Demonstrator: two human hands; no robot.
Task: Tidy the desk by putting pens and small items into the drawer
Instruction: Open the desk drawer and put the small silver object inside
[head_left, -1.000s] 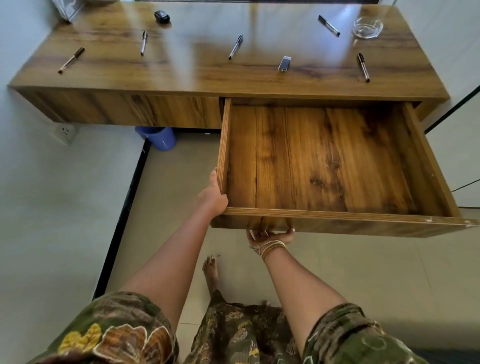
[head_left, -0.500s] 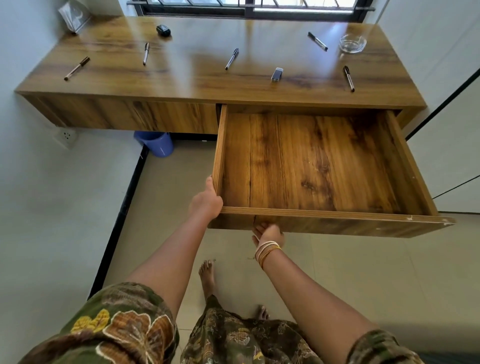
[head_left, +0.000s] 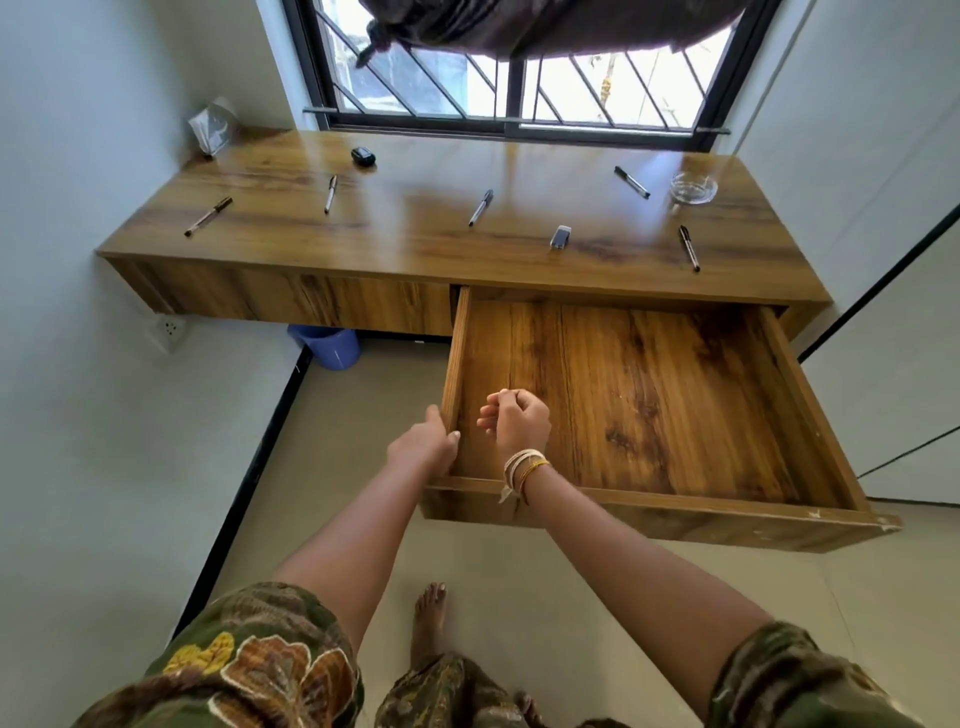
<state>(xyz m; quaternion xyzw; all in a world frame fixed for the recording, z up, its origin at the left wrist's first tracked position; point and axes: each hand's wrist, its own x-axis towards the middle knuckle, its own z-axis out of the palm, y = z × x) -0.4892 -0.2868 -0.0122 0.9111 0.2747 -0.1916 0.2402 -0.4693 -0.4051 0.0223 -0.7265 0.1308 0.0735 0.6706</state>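
Desk (head_left: 415, 260) top: 5 pens, i.e. 1 near left edge (head_left: 208, 216), 2 mid (head_left: 330, 194) (head_left: 480, 207), 2 near right edge (head_left: 631, 182) (head_left: 689, 248), plus 1 black gadget (head_left: 362, 156) at back, 1 small silver item (head_left: 560, 237) near front edge, 1 glass dish (head_left: 693, 187) by back-right corner. Drawer (head_left: 821, 415) pulled out w/ nothing inside. L hand (head_left: 423, 446) grips its left wall; R hand (head_left: 517, 421) loosely curled above its floor, holding nothing.

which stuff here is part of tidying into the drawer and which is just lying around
For the job:
- open drawer, nothing in it
- five pens on the desk
- small silver item
- small black item

Just lying about:
- glass bowl
- plastic packet
- blue bin
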